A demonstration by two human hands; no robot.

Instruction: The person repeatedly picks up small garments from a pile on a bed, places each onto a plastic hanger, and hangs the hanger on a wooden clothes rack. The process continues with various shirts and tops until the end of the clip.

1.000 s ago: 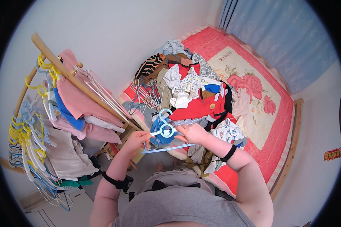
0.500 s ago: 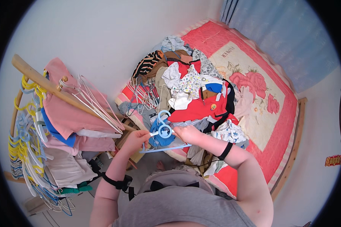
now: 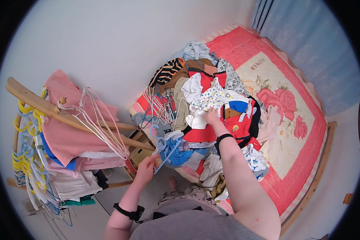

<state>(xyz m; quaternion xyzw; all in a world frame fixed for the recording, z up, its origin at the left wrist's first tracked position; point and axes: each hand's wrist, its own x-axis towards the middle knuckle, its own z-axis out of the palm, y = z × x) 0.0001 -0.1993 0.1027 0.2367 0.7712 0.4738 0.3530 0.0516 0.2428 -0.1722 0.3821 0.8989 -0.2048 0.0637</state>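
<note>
A light blue plastic hanger (image 3: 168, 157) is tilted in the grip of my left hand (image 3: 147, 168), its hook end over the near edge of the clothes pile. My right hand (image 3: 212, 116) has reached into the middle of that pile. Its fingers are closed at the lower edge of a white garment with small coloured prints (image 3: 207, 99). Beside it lie a plain white cloth (image 3: 196, 121) and a red garment (image 3: 199, 135). A crumpled blue garment (image 3: 175, 154) is just beyond the hanger.
On the left stands a wooden rack (image 3: 36, 95) crowded with hangers (image 3: 26, 150) and pink garments (image 3: 70, 134). Several loose wire hangers (image 3: 161, 107) lie on the pile's left side. The bed (image 3: 296, 160) has a pink flowered cover, and a blue curtain (image 3: 308, 44) hangs behind.
My right hand has let go of the hanger and moved up to the printed white garment. The hanger now tilts in my left hand alone. The view has shifted slightly.
</note>
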